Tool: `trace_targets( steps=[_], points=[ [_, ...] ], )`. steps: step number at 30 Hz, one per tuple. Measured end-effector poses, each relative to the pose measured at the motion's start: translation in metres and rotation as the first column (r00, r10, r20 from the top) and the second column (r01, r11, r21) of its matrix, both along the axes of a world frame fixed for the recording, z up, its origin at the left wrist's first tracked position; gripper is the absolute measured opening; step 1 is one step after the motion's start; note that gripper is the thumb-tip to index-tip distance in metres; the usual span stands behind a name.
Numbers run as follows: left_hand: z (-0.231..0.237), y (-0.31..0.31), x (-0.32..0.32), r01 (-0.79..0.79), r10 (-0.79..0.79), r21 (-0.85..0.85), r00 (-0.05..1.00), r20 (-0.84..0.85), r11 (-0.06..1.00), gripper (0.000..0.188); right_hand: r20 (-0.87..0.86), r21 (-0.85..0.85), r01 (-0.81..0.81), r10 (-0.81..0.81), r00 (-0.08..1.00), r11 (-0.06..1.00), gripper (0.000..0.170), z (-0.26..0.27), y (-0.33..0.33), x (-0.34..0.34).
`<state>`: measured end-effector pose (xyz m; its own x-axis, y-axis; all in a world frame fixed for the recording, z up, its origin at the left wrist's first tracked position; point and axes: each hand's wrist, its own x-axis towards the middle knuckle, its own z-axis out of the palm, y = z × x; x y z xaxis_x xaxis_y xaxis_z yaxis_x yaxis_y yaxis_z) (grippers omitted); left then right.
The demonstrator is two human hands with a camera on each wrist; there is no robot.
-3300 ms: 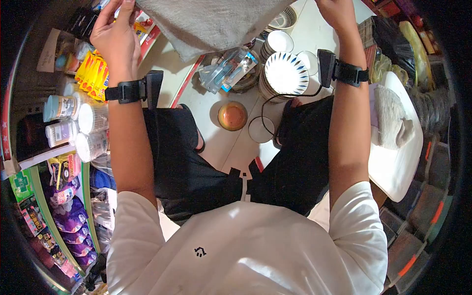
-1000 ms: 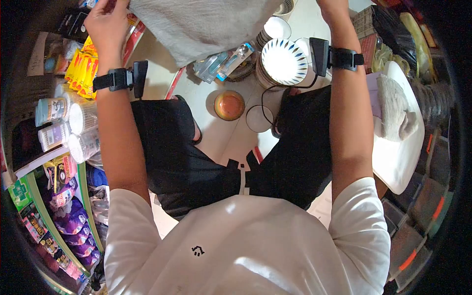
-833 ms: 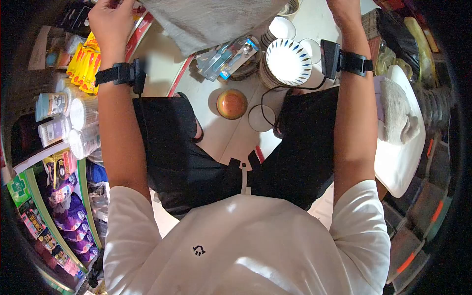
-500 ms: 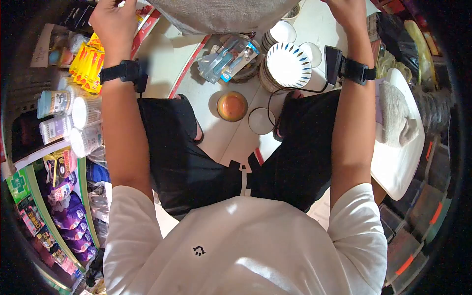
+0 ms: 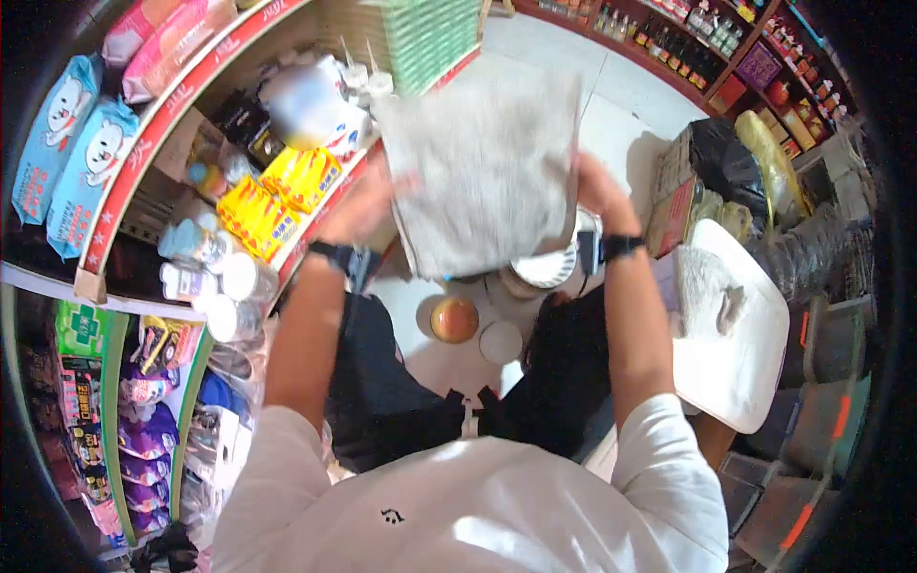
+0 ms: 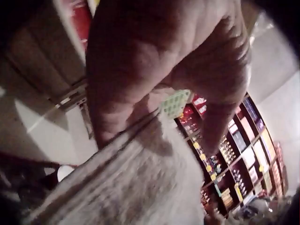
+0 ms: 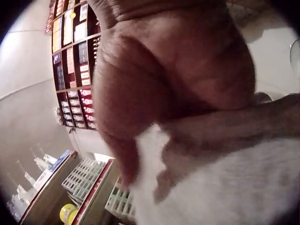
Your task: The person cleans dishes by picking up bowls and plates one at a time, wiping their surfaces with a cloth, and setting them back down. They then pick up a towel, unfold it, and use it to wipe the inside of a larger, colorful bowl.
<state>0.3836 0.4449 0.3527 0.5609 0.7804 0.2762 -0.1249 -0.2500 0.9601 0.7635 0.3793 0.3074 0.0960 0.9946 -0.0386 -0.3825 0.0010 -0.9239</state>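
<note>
Firstly, yellow packets lay shelved; next, left hand, which pinched one edge; grey cloth, which hung spread between both hands; right hand, which gripped the opposite edge; lastly, white surface, which bore a second cloth.

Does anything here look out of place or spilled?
The orange bowl and the white dish that the grey cloth partly hides sit on the floor by the person's legs, an odd spot for dishes. I see no spill.

Matt, rough-woven grey cloth, glossy plastic yellow packets, shiny orange bowl, crinkled black plastic bag.
</note>
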Motion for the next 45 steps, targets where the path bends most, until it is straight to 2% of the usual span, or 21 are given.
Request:
trace_targets(
  steps=[2, 4, 5, 9, 12, 14, 18, 19, 21, 22, 24, 25, 26, 28, 30, 32, 34, 36, 38, 41, 45],
  points=[
    [-0.042, -0.014, -0.015, 0.023, -0.079, -0.6, 0.995, -0.067, 0.8, 0.059, 0.359, -0.374, 0.021, 0.124, 0.925, 0.927, 0.047, 0.015, -0.032, -0.024],
    [-0.084, -0.002, -0.028, -0.049, -0.114, -0.597, 0.966, -0.232, 0.801, 0.038, 0.234, -0.477, -0.084, 0.218, 0.947, 0.875, 0.039, -0.024, -0.022, -0.002],
    [-0.084, -0.002, -0.026, -0.042, -0.066, -0.682, 0.989, -0.131, 0.73, 0.034, 0.12, -0.486, -0.095, 0.174, 0.977, 0.869, 0.037, -0.03, -0.024, -0.001],
    [-0.058, -0.013, -0.04, -0.067, 0.042, -0.688, 0.998, -0.053, 0.723, 0.04, 0.32, -0.486, 0.158, 0.007, 0.947, 0.86, 0.036, -0.021, -0.035, -0.01],
    [-0.046, -0.025, -0.05, -0.252, 0.195, -0.557, 0.967, -0.161, 0.791, 0.051, 0.163, -0.325, 0.153, -0.104, 0.981, 0.933, 0.039, -0.008, -0.044, -0.019],
    [-0.038, -0.021, -0.055, -0.154, -0.013, -0.504, 0.95, -0.311, 0.85, 0.055, 0.208, -0.317, 0.158, -0.094, 0.974, 0.935, 0.043, 0.019, -0.053, -0.032],
    [-0.047, -0.014, -0.059, -0.29, 0.232, -0.035, 0.827, -0.511, 0.957, 0.031, 0.319, -0.196, -0.013, 0.076, 0.945, 0.981, 0.053, 0.022, -0.051, -0.028],
    [-0.045, -0.015, -0.059, -0.284, 0.226, -0.036, 0.829, -0.512, 0.958, 0.031, 0.35, -0.16, -0.079, 0.131, 0.928, 0.984, 0.057, 0.018, -0.05, -0.025],
    [-0.04, -0.015, -0.059, -0.284, 0.421, 0.316, 0.705, -0.572, 0.905, 0.024, 0.442, -0.143, -0.05, 0.109, 0.89, 0.988, 0.057, 0.012, -0.048, -0.027],
    [-0.038, -0.017, -0.057, -0.28, 0.416, 0.313, 0.705, -0.574, 0.908, 0.024, 0.529, -0.124, -0.031, 0.092, 0.843, 0.992, 0.057, 0.011, -0.048, -0.031],
    [-0.038, -0.019, -0.054, -0.293, 0.72, 0.748, 0.607, -0.336, 0.596, 0.023, 0.606, -0.109, 0.004, 0.064, 0.793, 0.994, 0.052, 0.016, -0.05, -0.035],
    [-0.037, -0.017, -0.053, -0.293, 0.74, 0.792, 0.614, -0.273, 0.535, 0.021, 0.792, -0.093, 0.074, 0.028, 0.61, 0.993, 0.05, 0.022, -0.05, -0.036],
    [-0.035, -0.013, -0.052, -0.29, 0.741, 0.796, 0.614, -0.272, 0.532, 0.021, 0.923, -0.056, 0.139, -0.002, 0.384, 0.989, 0.047, 0.028, -0.05, -0.037],
    [-0.03, -0.009, -0.05, -0.289, 0.408, 0.445, 0.891, -0.2, 0.848, 0.02, 0.929, 0.068, 0.074, -0.09, 0.359, 0.995, 0.038, 0.036, -0.05, -0.029],
    [-0.018, -0.019, -0.052, -0.383, 0.457, 0.403, 0.883, -0.103, 0.831, 0.019, 0.926, 0.179, 0.01, -0.172, 0.336, 0.984, 0.031, 0.045, -0.052, -0.025],
    [0.009, -0.033, -0.049, -0.468, 0.501, 0.347, 0.865, -0.006, 0.812, 0.019, 0.435, 0.364, -0.102, -0.072, 0.897, 0.926, 0.024, 0.058, -0.054, -0.025],
    [0.041, -0.034, -0.042, -0.621, 0.574, 0.478, 0.776, 0.263, 0.621, 0.02, 0.344, 0.379, -0.111, -0.028, 0.939, 0.918, 0.017, 0.064, -0.048, -0.023],
    [0.061, -0.027, -0.028, -0.621, 0.608, 0.516, 0.762, 0.222, 0.59, 0.02, 0.129, 0.463, 0.112, -0.192, 0.973, 0.879, 0.015, 0.073, -0.04, -0.045],
    [0.045, -0.013, -0.027, -0.619, 0.658, 0.55, 0.736, 0.16, 0.56, 0.021, 0.14, 0.425, 0.164, -0.244, 0.96, 0.89, 0.016, 0.06, -0.021, -0.051],
    [-0.004, 0.011, -0.027, -0.606, 0.708, 0.499, 0.706, -0.021, 0.619, 0.026, 0.584, 0.488, 0.204, -0.491, 0.646, 0.849, 0.021, 0.04, -0.001, -0.054],
    [-0.01, 0.022, -0.026, -0.621, 0.714, 0.435, 0.696, -0.079, 0.653, 0.027, 0.631, 0.478, 0.233, -0.516, 0.579, 0.847, 0.022, 0.033, 0.017, -0.056]
  ],
)
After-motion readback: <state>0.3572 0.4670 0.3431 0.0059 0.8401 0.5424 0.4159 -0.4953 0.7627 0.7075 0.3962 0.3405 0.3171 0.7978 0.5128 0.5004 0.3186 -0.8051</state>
